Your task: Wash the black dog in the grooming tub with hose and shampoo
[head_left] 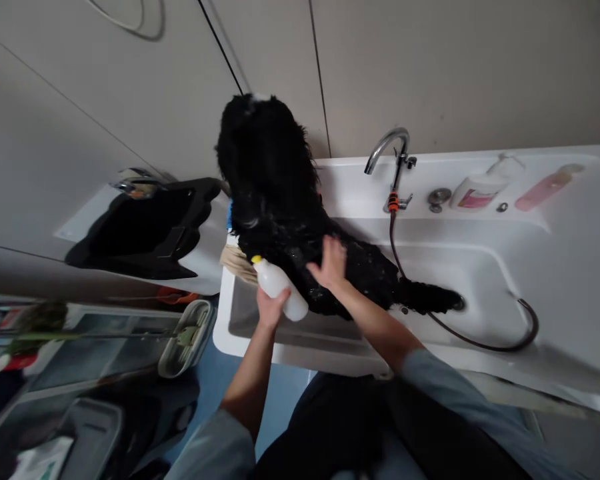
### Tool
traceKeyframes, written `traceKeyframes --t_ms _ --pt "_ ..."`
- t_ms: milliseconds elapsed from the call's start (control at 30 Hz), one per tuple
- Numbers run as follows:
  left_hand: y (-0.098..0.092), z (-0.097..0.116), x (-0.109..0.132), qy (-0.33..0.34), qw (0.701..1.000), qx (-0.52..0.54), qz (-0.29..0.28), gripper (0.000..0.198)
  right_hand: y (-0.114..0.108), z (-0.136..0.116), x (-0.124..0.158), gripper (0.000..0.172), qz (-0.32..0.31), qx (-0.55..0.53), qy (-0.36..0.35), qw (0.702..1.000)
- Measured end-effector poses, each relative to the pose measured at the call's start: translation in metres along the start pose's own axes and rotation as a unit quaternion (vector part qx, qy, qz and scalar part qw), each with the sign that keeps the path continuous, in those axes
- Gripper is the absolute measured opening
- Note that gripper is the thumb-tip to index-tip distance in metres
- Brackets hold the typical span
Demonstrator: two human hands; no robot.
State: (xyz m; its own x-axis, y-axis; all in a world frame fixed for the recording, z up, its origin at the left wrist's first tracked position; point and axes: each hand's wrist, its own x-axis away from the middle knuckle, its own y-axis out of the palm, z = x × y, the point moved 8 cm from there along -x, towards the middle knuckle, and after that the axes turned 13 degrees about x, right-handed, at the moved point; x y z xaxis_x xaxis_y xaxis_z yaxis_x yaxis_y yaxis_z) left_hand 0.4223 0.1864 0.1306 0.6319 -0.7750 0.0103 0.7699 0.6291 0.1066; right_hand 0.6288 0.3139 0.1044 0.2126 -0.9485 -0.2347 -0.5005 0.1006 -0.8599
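Observation:
A wet black dog (275, 173) stands in a white tub (225, 333), with its front end over the left rim and its tail stretched to the right. White lather shows on its coat. My left hand (271, 307) is wrapped round a white squeeze bottle (283, 288) with a yellow tip, held tilted beside the dog's front. On the dog's back lies my right hand (331, 262), its fingers spread and slightly blurred. It holds nothing that I can see.
A chrome faucet (400, 153) with a dark hose (480, 343) stands at the tub's back edge. A pump bottle (483, 190) and a pink bottle (547, 188) lie on the ledge. A black basin (145, 233) is at left. A beige towel (237, 263) hangs over the rim.

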Motion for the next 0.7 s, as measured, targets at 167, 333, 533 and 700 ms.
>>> traceKeyframes --t_ms 167,333,533,700 --pt "-0.003 -0.006 -0.062 -0.007 0.995 0.099 -0.001 0.064 0.008 -0.069 0.014 0.06 -0.012 0.054 -0.176 0.983" --pt "-0.008 -0.046 -0.05 -0.107 0.983 0.139 -0.05 0.056 0.029 0.021 0.077 0.068 -0.127 0.143 -0.06 0.98" --pt "-0.017 -0.047 -0.044 -0.101 0.973 0.185 -0.093 0.072 0.024 -0.12 -0.007 0.065 -0.006 0.093 -0.202 0.975" --pt "-0.027 -0.062 -0.034 -0.139 0.983 0.089 -0.078 0.059 0.04 0.011 0.087 0.047 -0.134 0.094 -0.032 0.986"
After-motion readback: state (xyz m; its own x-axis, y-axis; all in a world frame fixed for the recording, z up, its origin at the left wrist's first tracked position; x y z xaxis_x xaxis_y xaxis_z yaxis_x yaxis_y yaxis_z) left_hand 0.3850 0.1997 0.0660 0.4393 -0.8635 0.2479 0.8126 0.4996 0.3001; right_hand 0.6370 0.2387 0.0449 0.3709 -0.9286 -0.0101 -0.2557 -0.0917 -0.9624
